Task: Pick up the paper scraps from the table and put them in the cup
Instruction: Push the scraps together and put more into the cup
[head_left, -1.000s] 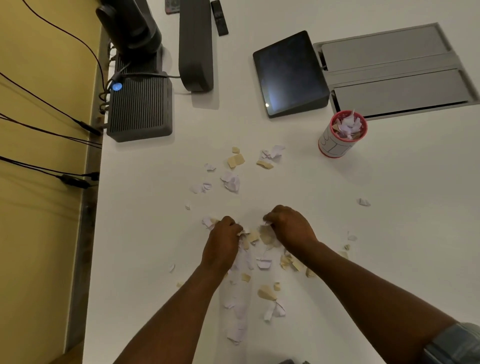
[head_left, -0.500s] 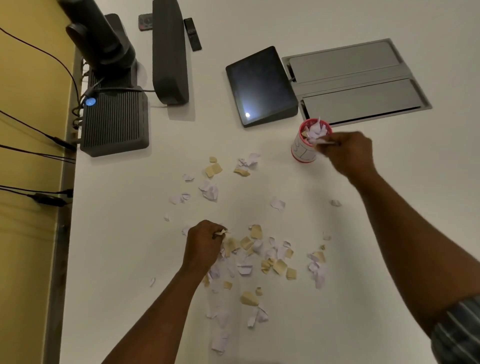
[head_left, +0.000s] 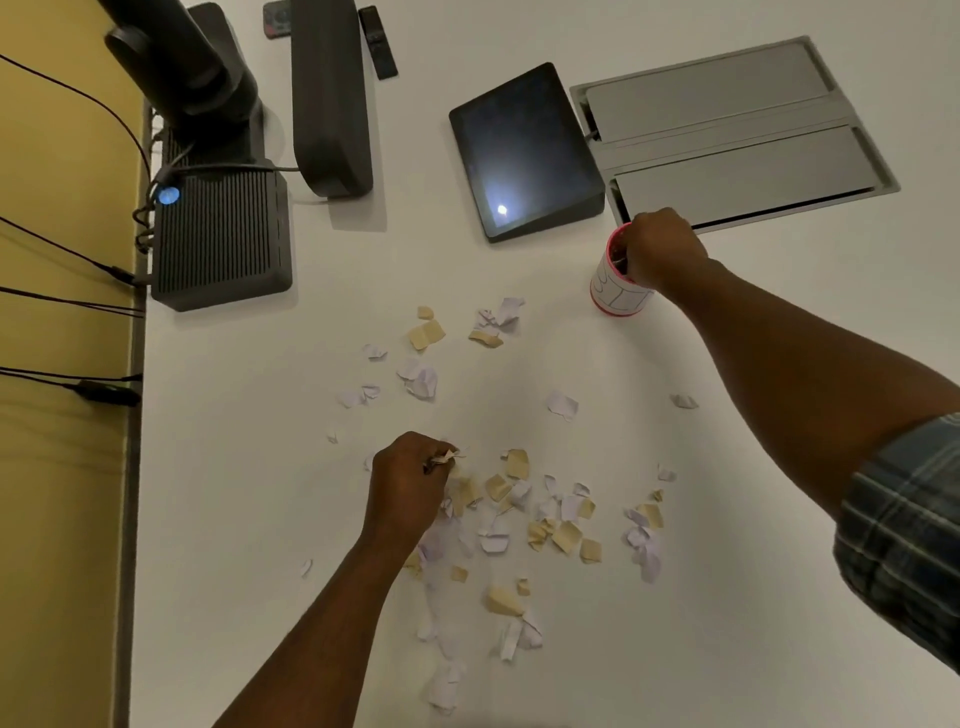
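Observation:
Several white and tan paper scraps (head_left: 524, 514) lie scattered over the white table (head_left: 727, 597), most in a loose heap near the front. A white cup with a red rim (head_left: 615, 291) stands at the right, behind the heap. My right hand (head_left: 662, 249) sits on top of the cup with its fingers pushed down into the mouth, hiding the contents; whether it holds scraps I cannot tell. My left hand (head_left: 408, 480) rests at the heap's left edge, fingers closed on a few white scraps (head_left: 445, 458).
A dark tablet (head_left: 524, 150) stands behind the cup, beside a grey metal cable hatch (head_left: 737, 130). A ribbed dark box (head_left: 221, 239), a camera stand (head_left: 192, 67) and a grey speaker bar (head_left: 330, 98) occupy the back left. Cables hang over the table's left edge.
My right hand carried scraps from the heap to the cup and now presses into its mouth. My left hand has stayed at the heap, closed on scraps.

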